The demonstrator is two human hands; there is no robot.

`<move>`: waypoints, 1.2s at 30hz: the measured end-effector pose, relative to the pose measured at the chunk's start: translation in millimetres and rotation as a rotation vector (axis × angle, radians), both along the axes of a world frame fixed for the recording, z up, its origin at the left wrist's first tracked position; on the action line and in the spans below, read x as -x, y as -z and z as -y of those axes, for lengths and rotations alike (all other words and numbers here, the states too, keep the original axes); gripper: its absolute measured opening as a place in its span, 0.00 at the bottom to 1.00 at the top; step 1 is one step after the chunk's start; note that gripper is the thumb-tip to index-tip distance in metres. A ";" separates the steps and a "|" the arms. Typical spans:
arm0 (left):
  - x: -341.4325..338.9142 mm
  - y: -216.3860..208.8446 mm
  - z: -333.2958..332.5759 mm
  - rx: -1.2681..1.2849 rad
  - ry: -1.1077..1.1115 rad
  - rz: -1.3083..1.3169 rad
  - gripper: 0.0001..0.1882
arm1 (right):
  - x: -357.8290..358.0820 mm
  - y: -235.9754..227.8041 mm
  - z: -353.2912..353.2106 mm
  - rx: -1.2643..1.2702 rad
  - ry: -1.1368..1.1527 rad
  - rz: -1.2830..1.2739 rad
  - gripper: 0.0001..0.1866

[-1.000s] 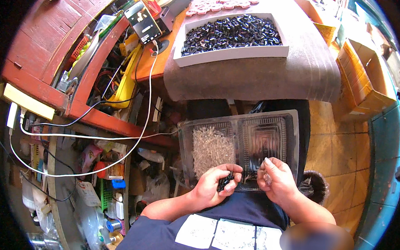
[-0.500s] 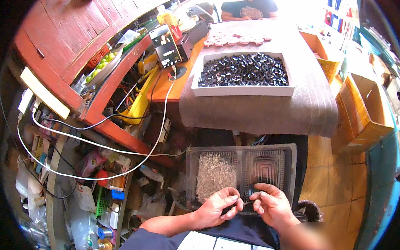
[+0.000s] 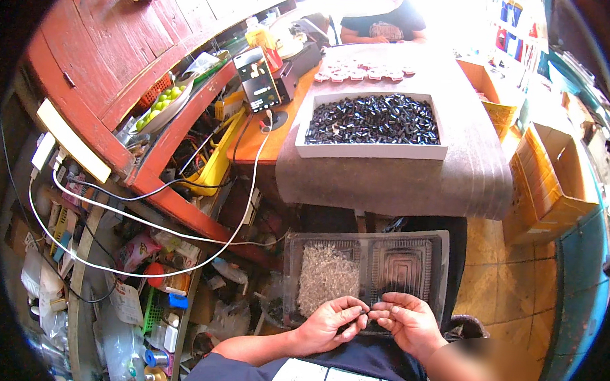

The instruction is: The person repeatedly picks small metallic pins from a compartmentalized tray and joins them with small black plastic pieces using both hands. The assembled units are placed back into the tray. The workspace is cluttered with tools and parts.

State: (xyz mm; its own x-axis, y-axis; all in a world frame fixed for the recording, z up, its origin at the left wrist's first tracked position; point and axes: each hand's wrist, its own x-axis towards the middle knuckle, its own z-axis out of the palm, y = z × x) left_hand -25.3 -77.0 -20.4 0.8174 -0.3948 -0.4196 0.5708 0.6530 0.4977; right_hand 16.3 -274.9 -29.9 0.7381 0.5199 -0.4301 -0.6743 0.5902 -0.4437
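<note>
My left hand (image 3: 330, 322) and my right hand (image 3: 409, 324) meet fingertip to fingertip over my lap, both closed in a pinch. Something small and dark shows between the left fingers, but its kind is too small to tell. Whatever the right fingertips hold is hidden. Just beyond the hands lies a clear plastic tray (image 3: 366, 261) with two compartments. Its left compartment carries a heap of thin, wiry, pale metallic pieces (image 3: 327, 278); the ribbed right one shows mostly its bare bottom.
Ahead, a table (image 3: 394, 184) bears a white box (image 3: 371, 151) full of small black pieces (image 3: 373, 118). Red-and-white pieces (image 3: 368, 72) lie behind it. A propped phone (image 3: 259, 81) trails a white cable. Cardboard boxes (image 3: 546, 194) stand right; a person (image 3: 384, 20) sits opposite; cluttered shelves fill the left.
My right hand's fingers have come in against the left fingertips, closing the small gap between the hands. The whole scene sits slightly lower in the picture.
</note>
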 end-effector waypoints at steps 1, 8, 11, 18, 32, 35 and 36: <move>0.1 1.1 -0.4 0.000 0.008 0.013 0.09 | -0.2 -0.6 -0.4 0.009 0.002 0.002 0.15; 0.0 0.1 -0.5 0.006 0.011 -0.008 0.09 | -1.0 9.8 1.6 -0.004 -0.012 -0.004 0.08; 0.6 2.7 -0.6 0.016 0.009 0.008 0.09 | -0.5 8.0 2.9 -0.045 -0.036 0.006 0.05; -0.9 -2.7 2.3 -0.097 0.015 -0.040 0.10 | 2.0 8.7 0.5 0.024 -0.057 0.088 0.06; -3.5 11.5 -6.3 0.226 0.002 -0.084 0.10 | 4.0 -8.9 -10.1 0.121 -0.135 0.183 0.06; -3.7 8.4 -5.1 0.231 0.006 -0.118 0.10 | 3.8 -13.3 -13.0 0.180 -0.158 0.221 0.07; -4.3 8.2 -5.4 0.216 0.011 -0.127 0.10 | 3.7 -12.6 -13.6 0.184 -0.160 0.244 0.07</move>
